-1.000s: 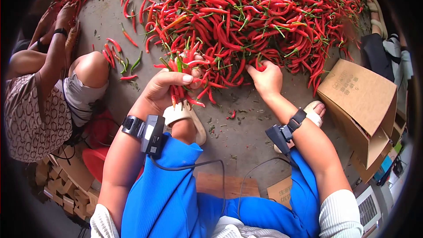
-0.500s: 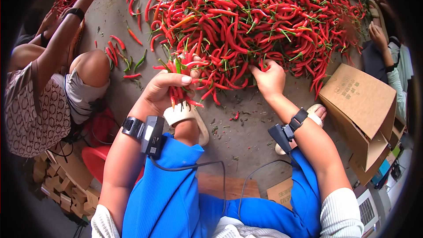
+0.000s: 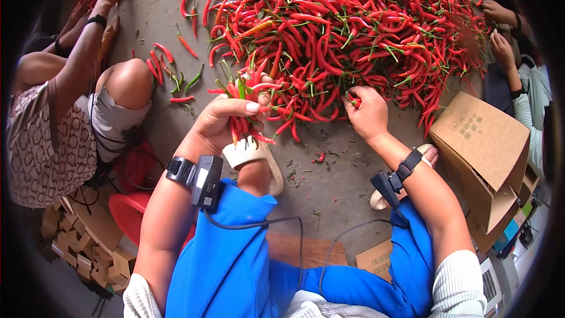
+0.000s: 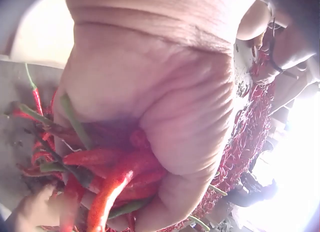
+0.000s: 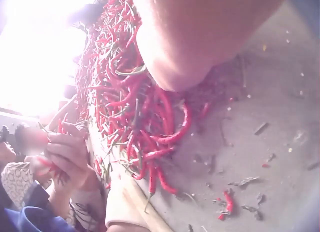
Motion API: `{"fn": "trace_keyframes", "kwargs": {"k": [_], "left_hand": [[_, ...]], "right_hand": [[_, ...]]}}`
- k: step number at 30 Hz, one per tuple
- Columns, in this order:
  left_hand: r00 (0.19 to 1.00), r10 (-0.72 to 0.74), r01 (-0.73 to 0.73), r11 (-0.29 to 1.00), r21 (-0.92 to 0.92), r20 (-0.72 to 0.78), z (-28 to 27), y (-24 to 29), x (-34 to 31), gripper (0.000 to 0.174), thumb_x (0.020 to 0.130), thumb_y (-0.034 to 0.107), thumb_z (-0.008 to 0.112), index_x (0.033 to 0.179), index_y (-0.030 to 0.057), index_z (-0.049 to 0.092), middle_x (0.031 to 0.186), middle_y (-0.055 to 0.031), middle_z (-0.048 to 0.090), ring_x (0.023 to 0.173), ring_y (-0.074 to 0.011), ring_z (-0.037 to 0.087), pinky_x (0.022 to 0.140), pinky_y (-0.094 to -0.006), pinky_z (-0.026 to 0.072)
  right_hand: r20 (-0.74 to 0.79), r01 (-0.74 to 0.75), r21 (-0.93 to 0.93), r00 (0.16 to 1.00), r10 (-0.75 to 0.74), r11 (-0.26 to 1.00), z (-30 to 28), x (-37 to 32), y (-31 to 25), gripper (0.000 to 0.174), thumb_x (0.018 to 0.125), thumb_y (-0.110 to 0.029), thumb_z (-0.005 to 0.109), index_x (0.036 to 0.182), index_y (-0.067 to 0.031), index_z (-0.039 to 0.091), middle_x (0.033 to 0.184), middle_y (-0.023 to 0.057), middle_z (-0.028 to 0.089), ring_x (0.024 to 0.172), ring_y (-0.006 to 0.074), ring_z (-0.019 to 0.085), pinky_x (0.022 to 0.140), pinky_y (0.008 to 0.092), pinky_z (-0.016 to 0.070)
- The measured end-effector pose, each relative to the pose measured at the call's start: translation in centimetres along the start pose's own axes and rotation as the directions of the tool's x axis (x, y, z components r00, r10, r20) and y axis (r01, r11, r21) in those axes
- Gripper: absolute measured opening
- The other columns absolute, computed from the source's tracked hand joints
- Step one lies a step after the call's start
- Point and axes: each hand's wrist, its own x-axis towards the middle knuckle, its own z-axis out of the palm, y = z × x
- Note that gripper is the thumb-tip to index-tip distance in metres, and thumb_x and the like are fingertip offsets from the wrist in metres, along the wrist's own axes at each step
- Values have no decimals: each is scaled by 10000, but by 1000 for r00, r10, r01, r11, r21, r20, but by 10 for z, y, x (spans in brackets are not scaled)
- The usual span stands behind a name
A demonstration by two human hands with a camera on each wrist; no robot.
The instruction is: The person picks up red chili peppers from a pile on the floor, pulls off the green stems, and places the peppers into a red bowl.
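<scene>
Left hand (image 3: pixel 226 121): raised, palm turned inward, fingers curled and thumb laid across the top, gripping a bunch of red chillies (image 3: pixel 247 91). The left wrist view confirms the fist is tight round the bunch. Left forearm (image 3: pixel 170 212): bare, rising from the lower left, elbow bent, wrist roughly straight.

Right hand (image 3: pixel 368 115): lower and further forward, knuckles up, fingers curled under, thumb and fingertips pinching one red chilli (image 3: pixel 355 101). Right forearm (image 3: pixel 435 200): bare, extended diagonally from the lower right, wrist slightly flexed downward. The hands are apart, not touching.
</scene>
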Motion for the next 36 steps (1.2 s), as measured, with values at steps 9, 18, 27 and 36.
{"fn": "trace_keyframes", "kwargs": {"k": [9, 18, 27, 36], "left_hand": [[1000, 18, -18, 999, -35, 1, -8, 0, -2, 619, 704, 33, 688, 1273, 109, 456, 895, 12, 522, 747, -101, 476, 585, -205, 376], [1000, 19, -18, 1000, -16, 19, -4, 1, -1, 597, 714, 30, 674, 1266, 112, 462, 892, 12, 526, 743, -102, 483, 593, -205, 388], [1000, 21, -21, 999, -30, 0, -6, 3, -4, 589, 723, 28, 663, 1267, 108, 449, 890, 9, 529, 743, -105, 488, 602, -222, 413], [994, 19, -6, 993, -119, 105, -11, 3, 0, 561, 743, 1, 650, 1274, 34, 472, 936, -32, 588, 815, -135, 560, 670, -273, 467]], "right_hand": [[246, 277, 110, 923, -296, 955, -33, 11, -23, 209, 797, -86, 663, 973, -69, 552, 812, 78, 562, 800, 281, 585, 656, 365, 471], [485, 573, -250, 772, -411, 781, -25, 16, -25, 164, 727, -67, 586, 890, -68, 593, 831, 66, 561, 811, 243, 600, 639, 357, 508], [19, 216, 247, 973, -228, 945, -46, 48, -50, 214, 764, -41, 653, 972, -52, 607, 847, 123, 599, 821, 332, 600, 709, 432, 487], [146, 121, 205, 977, -153, 971, -35, 58, -48, 136, 824, -98, 651, 954, -65, 625, 843, 67, 607, 769, 252, 609, 733, 365, 478]]}}
